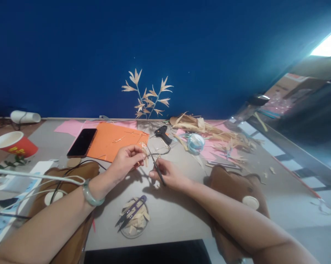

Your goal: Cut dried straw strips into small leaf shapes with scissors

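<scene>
My left hand (126, 160) is closed in a pinch on a small tan leaf-shaped strip (144, 153) held above the grey table (179, 216). A pale green bangle sits on that wrist. My right hand (169, 175) is closed round black scissors (155, 167), whose blades point up at the strip. Both hands meet near the table's middle, just in front of an orange paper sheet (113, 141).
A small dish with tan pieces and thread snips (133, 217) lies near me. A phone (82, 142), red paper cup (14, 144), black glue gun (163, 134), tape roll (195, 142), dried husks (209, 130) and a leafy twig (147, 96) against the blue wall surround the spot.
</scene>
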